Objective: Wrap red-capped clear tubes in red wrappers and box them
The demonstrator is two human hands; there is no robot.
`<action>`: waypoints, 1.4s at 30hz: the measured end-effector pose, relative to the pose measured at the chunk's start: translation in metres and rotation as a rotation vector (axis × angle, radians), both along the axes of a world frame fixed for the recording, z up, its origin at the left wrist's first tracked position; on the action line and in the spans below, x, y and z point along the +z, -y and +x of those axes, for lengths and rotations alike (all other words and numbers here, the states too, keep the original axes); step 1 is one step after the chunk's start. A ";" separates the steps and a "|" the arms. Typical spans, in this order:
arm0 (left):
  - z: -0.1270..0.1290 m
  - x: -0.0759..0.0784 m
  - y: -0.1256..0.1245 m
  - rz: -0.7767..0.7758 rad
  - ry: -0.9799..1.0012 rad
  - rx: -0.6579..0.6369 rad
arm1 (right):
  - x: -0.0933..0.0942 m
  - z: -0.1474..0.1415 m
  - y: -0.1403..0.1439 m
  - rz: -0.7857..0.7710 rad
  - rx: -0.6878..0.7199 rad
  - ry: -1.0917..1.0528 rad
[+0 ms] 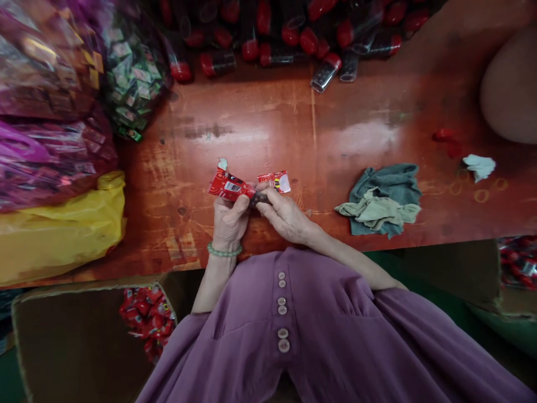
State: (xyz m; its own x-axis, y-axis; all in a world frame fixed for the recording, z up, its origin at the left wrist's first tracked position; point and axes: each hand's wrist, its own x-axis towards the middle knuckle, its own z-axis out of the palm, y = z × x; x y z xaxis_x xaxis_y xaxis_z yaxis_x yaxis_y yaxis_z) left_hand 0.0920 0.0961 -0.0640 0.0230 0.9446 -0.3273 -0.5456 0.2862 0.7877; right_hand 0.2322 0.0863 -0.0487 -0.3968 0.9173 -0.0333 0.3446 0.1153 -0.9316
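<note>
Purple fabric of your buttoned blouse (327,336) fills the lower frame, with both forearms reaching forward over the near edge of the orange-red table (293,123).

Your left hand (229,221), with a green bead bracelet (224,252) at the wrist, is closed around the lower end of a red packet (230,187); the thumb presses against its side. The packet tilts up and to the left, with a white scrap showing at its top end.

Your right hand (285,212) is pinched shut on a small dark item (260,197) between the two hands; what it is cannot be told. A smaller red-and-white wrapper (274,181) sits just above those fingertips, touching or held by them. Both hands meet above the table, close to its near edge.

To your right on the table lies a crumpled grey-green cloth (384,198), and farther right a small white scrap (479,166). Red-capped tubes (293,39) are heaped along the far edge. At far left, bags of wrapped goods (54,106) are piled over a yellow bag (59,229). Below the table at left, a cardboard box (84,336) holds more red packets (146,319).
</note>
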 end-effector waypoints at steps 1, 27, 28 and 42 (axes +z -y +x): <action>0.001 0.000 0.000 0.009 -0.007 0.012 | -0.002 0.000 0.000 0.025 -0.001 0.020; 0.000 0.001 0.009 0.059 -0.039 -0.048 | -0.005 0.000 0.003 -0.300 -0.016 -0.316; 0.000 0.002 0.010 0.052 -0.043 -0.023 | -0.005 0.001 0.004 -0.308 0.002 -0.333; 0.022 0.002 0.025 -0.044 -0.041 0.046 | -0.012 0.009 0.015 -0.318 -0.105 -0.495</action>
